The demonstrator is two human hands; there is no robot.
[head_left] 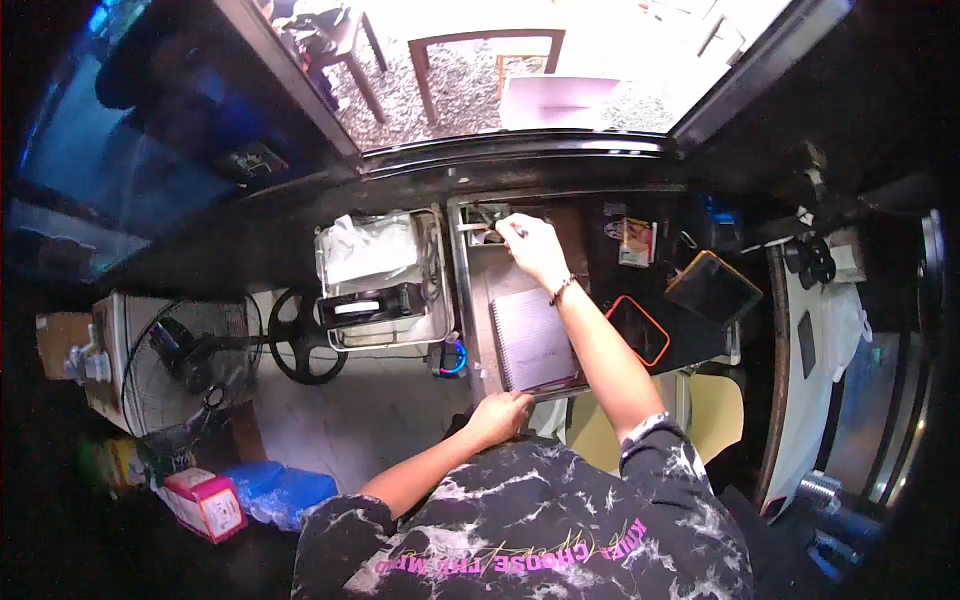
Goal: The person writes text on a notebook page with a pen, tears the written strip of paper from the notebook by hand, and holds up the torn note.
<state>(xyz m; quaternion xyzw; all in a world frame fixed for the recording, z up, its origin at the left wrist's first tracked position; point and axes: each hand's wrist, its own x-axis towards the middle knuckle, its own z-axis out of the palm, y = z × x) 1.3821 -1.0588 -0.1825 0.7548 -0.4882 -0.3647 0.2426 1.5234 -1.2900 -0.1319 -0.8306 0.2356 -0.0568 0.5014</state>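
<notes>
My right hand (535, 250) reaches to the far left corner of an open drawer (465, 290), over a small compartment (487, 215) with little items in it. Its fingers are closed around something small and dark that I cannot make out. My left hand (499, 418) is at the near left corner of the drawer, its fingers curled over the front edge. Between the hands, a spiral notebook (530, 340) with a lined page up lies in the drawer, partly below my right forearm.
Right of the drawer lie an orange-rimmed phone case (638, 330), a dark tablet (713, 289) and a small card pack (637, 242). To the left stand a wire tray (435, 300) with a tape dispenser (370, 306) and a fan (190, 350). A yellow chair (715, 415) is close by.
</notes>
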